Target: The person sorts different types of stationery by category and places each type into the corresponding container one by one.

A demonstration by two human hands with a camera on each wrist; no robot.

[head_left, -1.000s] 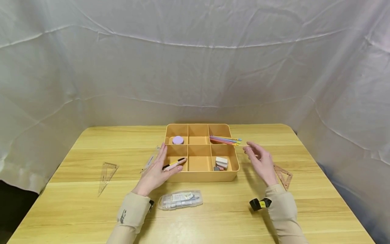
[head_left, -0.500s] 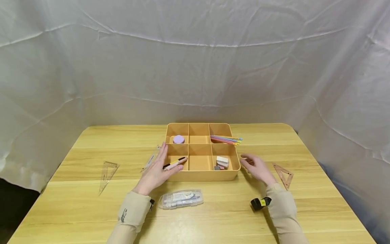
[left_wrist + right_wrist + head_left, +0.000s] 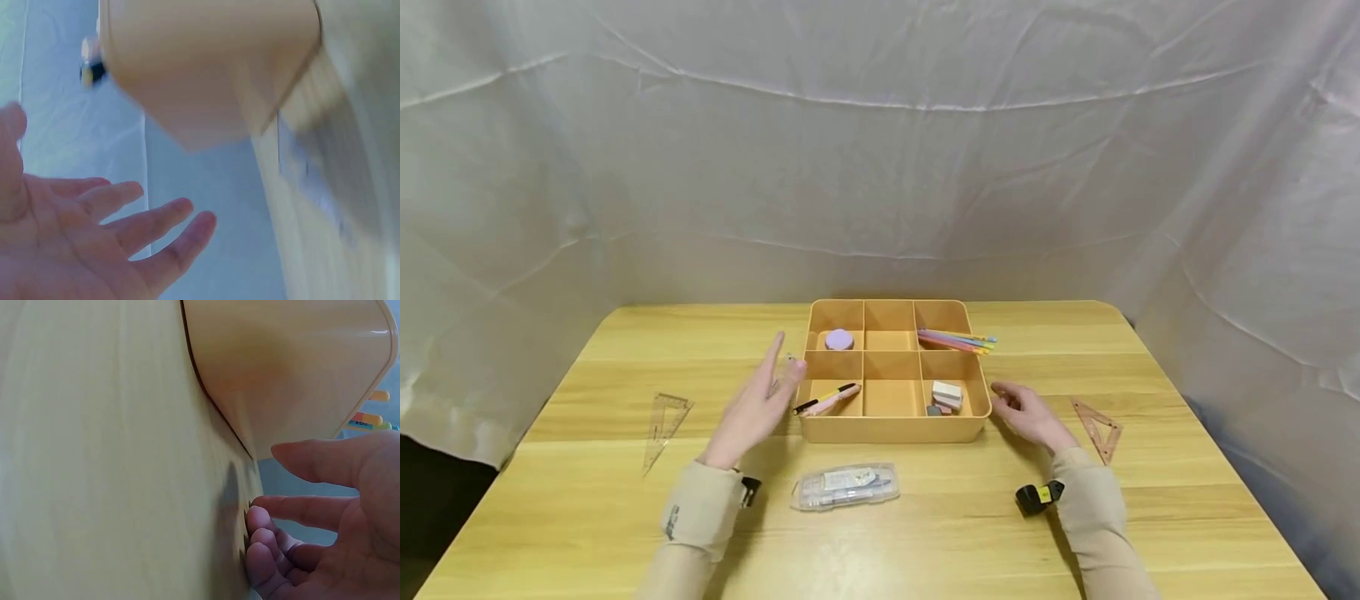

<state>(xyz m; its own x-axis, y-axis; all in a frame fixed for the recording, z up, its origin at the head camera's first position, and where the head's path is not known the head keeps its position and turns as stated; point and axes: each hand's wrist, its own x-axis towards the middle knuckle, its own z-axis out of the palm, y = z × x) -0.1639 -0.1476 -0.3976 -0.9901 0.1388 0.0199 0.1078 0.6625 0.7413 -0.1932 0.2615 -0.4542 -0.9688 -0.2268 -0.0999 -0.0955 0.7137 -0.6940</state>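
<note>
A yellow-orange organizer box (image 3: 891, 431) with several compartments stands on the table. My left hand (image 3: 752, 412) hovers at its left side, apart from the wall, fingers spread and holding nothing. A clear ruler (image 3: 306, 169) lies beside the box, mostly hidden by that hand in the head view. By the box's right wall, my right hand (image 3: 1028, 414) has its fingers loosely curled, fingertips at the tabletop, nothing in them. Pens (image 3: 831, 400) lean in the front left compartment. White erasers (image 3: 947, 392) sit front right, pencils (image 3: 955, 342) stick out back right, and a round purple item (image 3: 839, 339) lies back left.
In front of the box lies a transparent pencil case (image 3: 846, 487) with pens inside. A clear set square (image 3: 664, 425) rests on the table at left, a brownish triangle (image 3: 1099, 429) at right. Grey cloth (image 3: 880, 167) hangs behind the table.
My left hand has come off the box's left wall and moved left. Over the second, my right hand has lowered from beside the pencils to the table by the right wall.
</note>
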